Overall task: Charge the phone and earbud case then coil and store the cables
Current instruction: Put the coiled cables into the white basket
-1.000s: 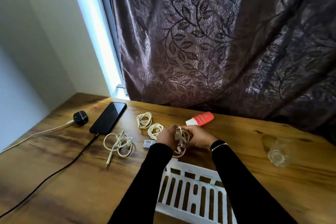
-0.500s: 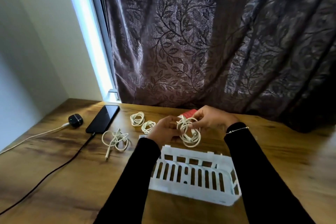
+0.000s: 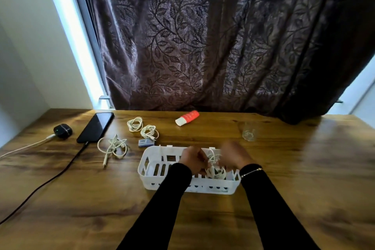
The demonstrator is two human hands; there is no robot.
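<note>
My left hand (image 3: pixel 192 160) and blurred right hand (image 3: pixel 233 155) both grip a white coiled cable (image 3: pixel 215 169) inside the white slotted basket (image 3: pixel 154 185), while phone (image 3: pixel 95 127) and earbud case (image 3: pixel 63 131) lie plugged in, well left.

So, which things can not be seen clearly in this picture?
- Right hand: motion-blurred, grip unclear.
- Coiled cable in the white basket: partly hidden by the left hand.
- Black cable from the phone: cut off at the left edge.
</note>
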